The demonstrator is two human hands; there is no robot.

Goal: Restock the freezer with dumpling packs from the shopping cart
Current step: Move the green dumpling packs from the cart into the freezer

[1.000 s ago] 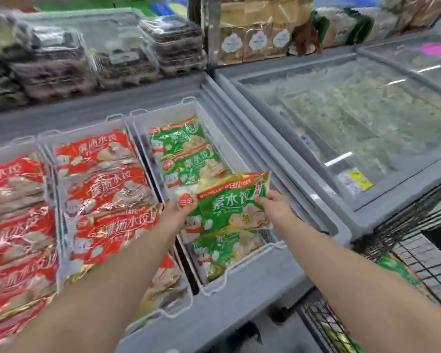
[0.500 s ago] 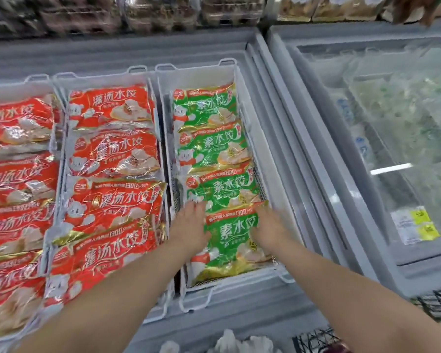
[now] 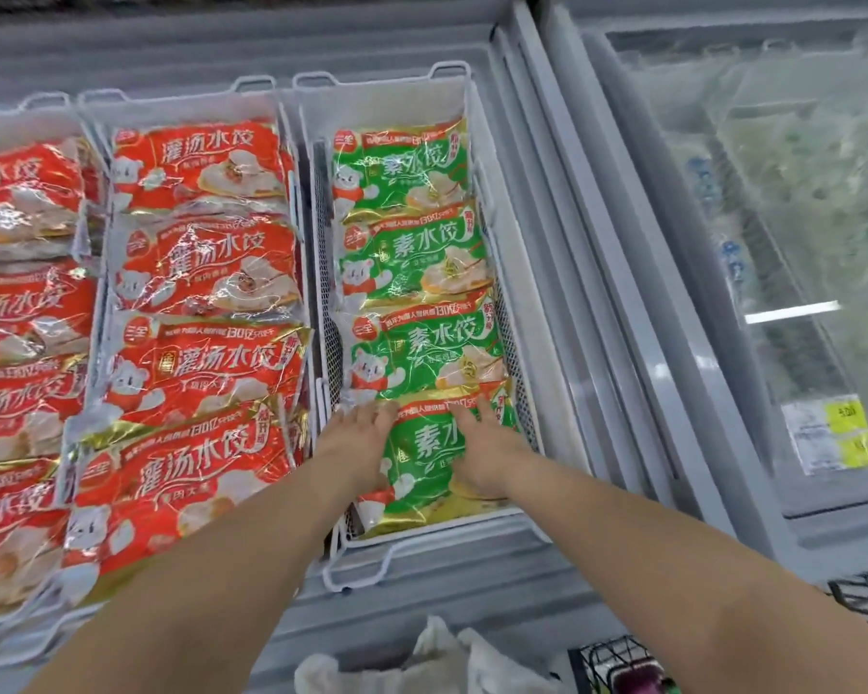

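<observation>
Left hand: flat on green pack, fingers straight.
Right hand: flat on same pack, fingers straight.

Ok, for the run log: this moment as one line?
left hand: flat on nearest green plastic dumpling pack | right hand: flat on it | pack: in white mesh basket
</observation>
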